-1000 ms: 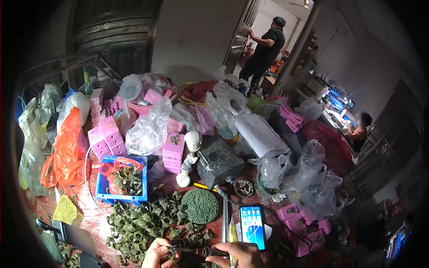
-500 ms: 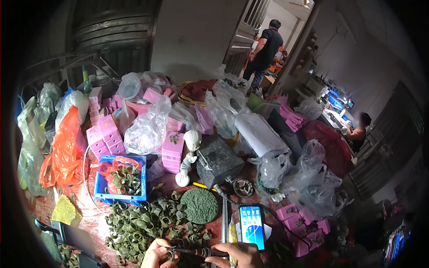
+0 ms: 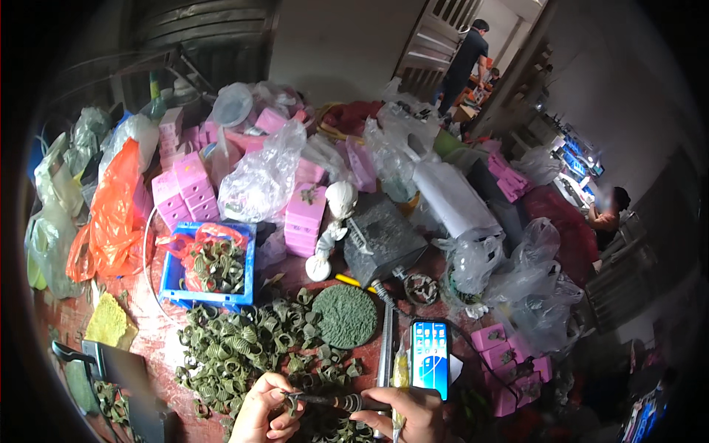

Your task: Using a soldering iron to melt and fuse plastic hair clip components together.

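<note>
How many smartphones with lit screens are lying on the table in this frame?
1. The smartphone lies face up, screen lit, beyond the right hand, right of the round green disc. Others could be hidden under the plastic bags.

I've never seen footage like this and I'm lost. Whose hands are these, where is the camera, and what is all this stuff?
The camera sits on a person's head and looks down, so its wide lens bends the edges. The left hand pinches a small green coiled piece, and the right hand holds a thin dark pen-like tool to it. On the table lie a heap of green pieces, a round green disc, a phone, a blue tray, pink boxes and plastic bags.
</note>
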Demonstrator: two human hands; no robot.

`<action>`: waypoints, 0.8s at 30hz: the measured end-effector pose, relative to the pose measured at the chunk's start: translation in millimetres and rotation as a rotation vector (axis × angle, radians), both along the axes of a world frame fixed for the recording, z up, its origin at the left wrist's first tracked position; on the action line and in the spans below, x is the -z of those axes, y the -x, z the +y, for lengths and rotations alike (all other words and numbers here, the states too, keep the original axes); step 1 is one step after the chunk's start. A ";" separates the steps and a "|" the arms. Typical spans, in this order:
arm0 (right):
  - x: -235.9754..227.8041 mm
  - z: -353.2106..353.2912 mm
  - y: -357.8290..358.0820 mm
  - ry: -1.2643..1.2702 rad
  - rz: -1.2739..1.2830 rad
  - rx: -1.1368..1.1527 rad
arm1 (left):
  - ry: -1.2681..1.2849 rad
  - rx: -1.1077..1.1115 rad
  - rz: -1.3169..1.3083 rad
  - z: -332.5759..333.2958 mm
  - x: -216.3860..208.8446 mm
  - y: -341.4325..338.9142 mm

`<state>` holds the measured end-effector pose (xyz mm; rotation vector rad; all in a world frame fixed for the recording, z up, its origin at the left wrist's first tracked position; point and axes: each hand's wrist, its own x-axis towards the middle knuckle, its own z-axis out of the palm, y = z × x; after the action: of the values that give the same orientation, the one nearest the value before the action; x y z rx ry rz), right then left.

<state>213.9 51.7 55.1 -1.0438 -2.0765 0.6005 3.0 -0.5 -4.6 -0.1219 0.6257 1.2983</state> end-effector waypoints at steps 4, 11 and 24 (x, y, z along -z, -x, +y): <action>0.0 3.7 0.6 -0.015 -0.009 -0.014 | -0.036 -0.003 0.021 0.1 -0.6 -0.1; 0.7 2.8 3.2 0.035 0.001 0.030 | -0.034 0.034 -0.006 6.7 0.9 -1.4; 4.1 -0.8 3.6 0.000 -0.018 -0.003 | -0.019 0.007 0.004 -2.8 -0.9 1.1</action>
<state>210.3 50.9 50.9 -1.0494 -2.0941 0.5943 1.9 -3.3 -3.6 -0.1014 0.6167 1.2976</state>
